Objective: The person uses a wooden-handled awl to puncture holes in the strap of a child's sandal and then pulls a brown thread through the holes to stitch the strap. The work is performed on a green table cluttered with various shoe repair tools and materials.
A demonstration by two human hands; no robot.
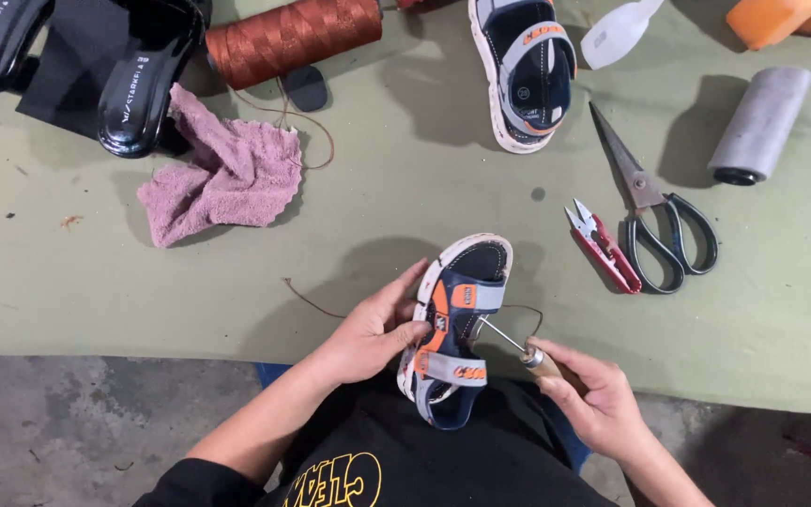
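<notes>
Two hands in my view: left hand (377, 330) grips the sandal (457, 329) by its sole edge, fingers curled round it. Right hand (593, 399) pinches an awl (518, 349), its needle touching the sandal's strap just beyond the fingertips. Snips (603, 246) and scissors (654, 202) lie well past them.
</notes>
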